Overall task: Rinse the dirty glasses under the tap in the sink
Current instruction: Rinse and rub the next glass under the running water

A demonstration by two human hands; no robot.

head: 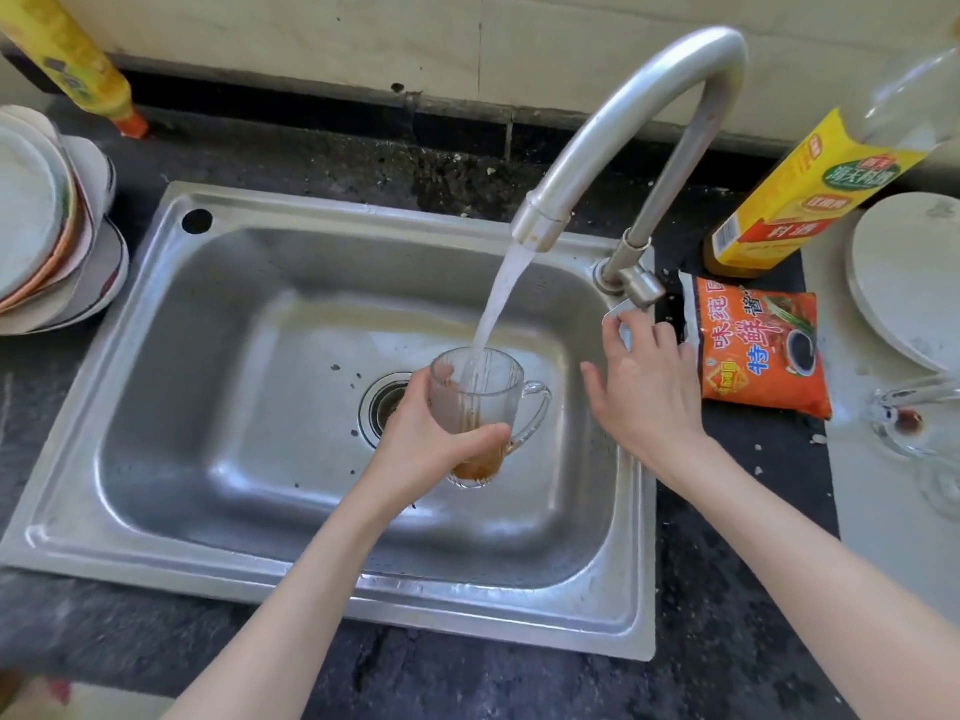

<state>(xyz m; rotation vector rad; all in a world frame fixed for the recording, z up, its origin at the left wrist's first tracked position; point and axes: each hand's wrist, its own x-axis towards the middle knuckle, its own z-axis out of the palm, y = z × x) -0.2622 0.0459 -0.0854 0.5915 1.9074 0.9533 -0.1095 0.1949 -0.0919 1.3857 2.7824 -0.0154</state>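
Glass mug (pixel 485 407) — brown dregs, tap water (pixel 498 304) streaming in.

glass mug (pixel 488 402) in left hand (pixel 431 449) under tap (pixel 623 127)

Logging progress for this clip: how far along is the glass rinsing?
Early. Done: the tap is running. In hand: the left hand holds a glass mug under the stream, brown liquid still at its bottom; the right hand is at the tap handle. Left: at least one more glass with brown residue waits on the counter at right.
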